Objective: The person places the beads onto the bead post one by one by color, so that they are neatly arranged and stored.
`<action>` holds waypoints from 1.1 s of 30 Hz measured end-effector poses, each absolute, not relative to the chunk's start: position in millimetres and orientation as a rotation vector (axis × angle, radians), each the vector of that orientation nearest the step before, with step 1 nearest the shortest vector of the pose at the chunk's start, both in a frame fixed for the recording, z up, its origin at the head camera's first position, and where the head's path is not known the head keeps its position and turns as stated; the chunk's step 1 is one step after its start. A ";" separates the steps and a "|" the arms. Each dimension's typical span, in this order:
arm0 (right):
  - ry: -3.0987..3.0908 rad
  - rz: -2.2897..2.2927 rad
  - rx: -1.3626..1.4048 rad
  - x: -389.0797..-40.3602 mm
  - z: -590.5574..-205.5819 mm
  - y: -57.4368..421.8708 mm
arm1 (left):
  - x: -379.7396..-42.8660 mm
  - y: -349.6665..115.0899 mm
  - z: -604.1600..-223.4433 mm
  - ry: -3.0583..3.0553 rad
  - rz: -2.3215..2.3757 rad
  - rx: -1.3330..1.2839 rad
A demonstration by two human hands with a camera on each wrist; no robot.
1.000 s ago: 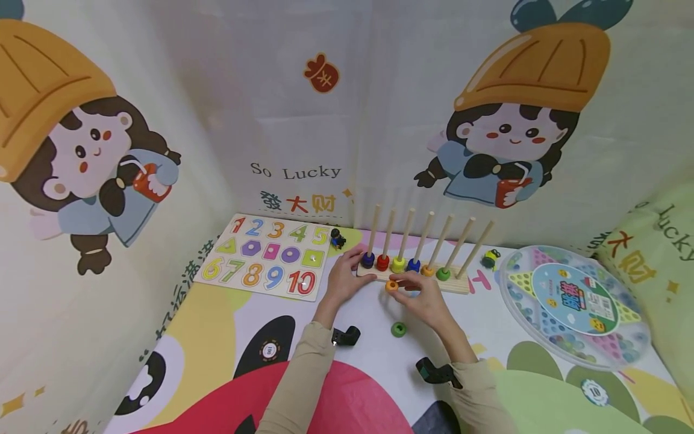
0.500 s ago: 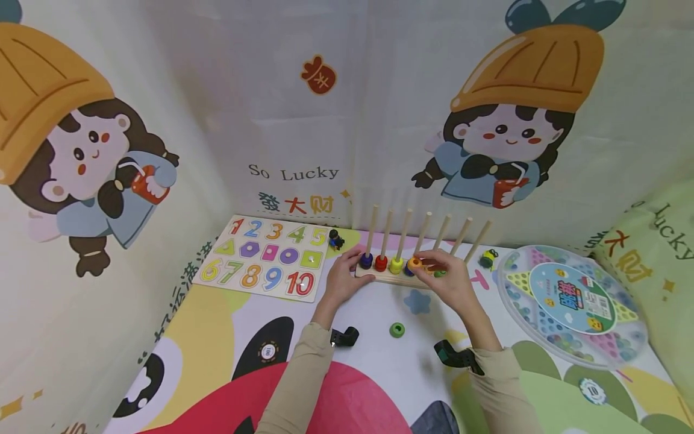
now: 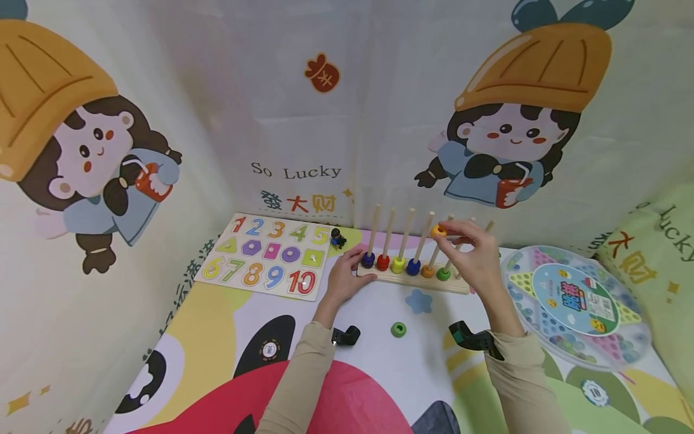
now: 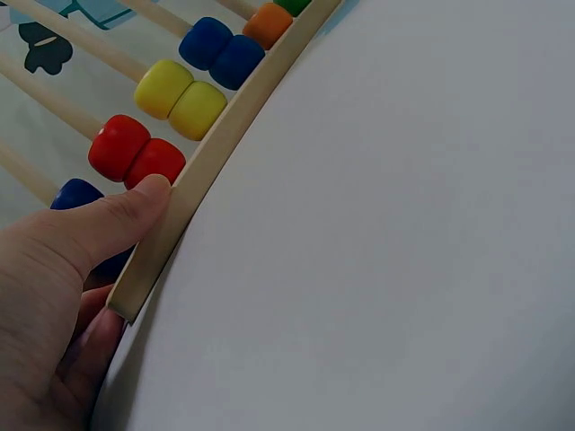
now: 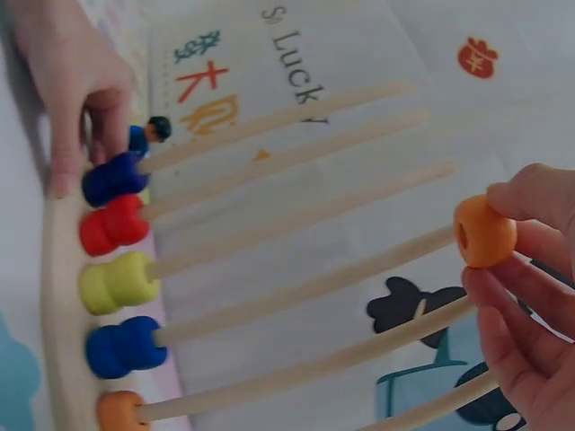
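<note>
A wooden peg stand (image 4: 211, 157) carries a row of tall pegs. Dark blue, red (image 5: 114, 224), yellow (image 5: 119, 282) and blue (image 5: 126, 347) beads sit in pairs on its left pegs; the orange peg bears a single bead (image 3: 428, 272) and the green peg one bead (image 3: 444, 274). At the stand's left end my left hand (image 3: 343, 280) grips the base, thumb on the front edge. My right hand (image 3: 477, 256) pinches a loose orange bead (image 5: 486, 232) between thumb and fingertips, up near the peg tops, its hole facing the pegs. That hand partly covers the rightmost pegs.
A green bead (image 3: 398, 329) lies on the table in front of the stand. To the left is a number puzzle board (image 3: 260, 288) with a small figure (image 3: 338, 239) beside it. A round marble game board (image 3: 575, 298) lies at the right. Printed cloth hangs behind.
My right hand has carried the orange bead from low in front of the stand up and rightward to the peg tops. My left hand keeps its hold on the base.
</note>
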State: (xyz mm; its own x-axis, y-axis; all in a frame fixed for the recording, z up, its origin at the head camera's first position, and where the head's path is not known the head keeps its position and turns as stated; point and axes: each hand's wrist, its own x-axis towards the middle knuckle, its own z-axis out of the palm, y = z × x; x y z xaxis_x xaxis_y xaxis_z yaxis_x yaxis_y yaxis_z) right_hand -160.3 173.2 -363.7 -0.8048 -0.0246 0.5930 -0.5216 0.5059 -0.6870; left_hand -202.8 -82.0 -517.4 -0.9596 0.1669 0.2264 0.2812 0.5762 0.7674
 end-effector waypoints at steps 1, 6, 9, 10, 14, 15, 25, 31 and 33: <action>-2.208 1.263 0.444 -161.0 -360.9 173.5 | -202.6 -81.9 -517.4 -2.671 -1.343 -0.380; -2.138 1.251 0.381 -162.9 -349.7 174.7 | -202.0 -81.6 -518.4 -2.672 -1.346 -0.381; -2.134 1.234 0.329 -163.4 -346.2 174.9 | -201.6 -81.6 -519.2 -2.679 -1.354 -0.378; -2.133 1.229 0.312 -163.8 -345.4 174.9 | -201.5 -81.6 -519.4 -2.681 -1.353 -0.378; -2.133 1.194 0.230 -166.9 -343.7 175.3 | -201.1 -81.2 -519.5 -2.680 -1.355 -0.381; -2.142 1.181 0.214 -167.8 -343.7 175.6 | -201.1 -81.1 -519.6 -2.680 -1.354 -0.383; -2.188 1.127 0.179 -167.4 -343.4 177.5 | -201.2 -79.6 -518.9 -2.677 -1.360 -0.391; -2.135 1.203 0.271 -159.4 -345.2 180.9 | -203.5 -81.5 -518.5 -2.660 -1.358 -0.396; -2.132 1.220 0.275 -156.0 -346.7 181.9 | -204.8 -82.4 -519.5 -2.655 -1.351 -0.395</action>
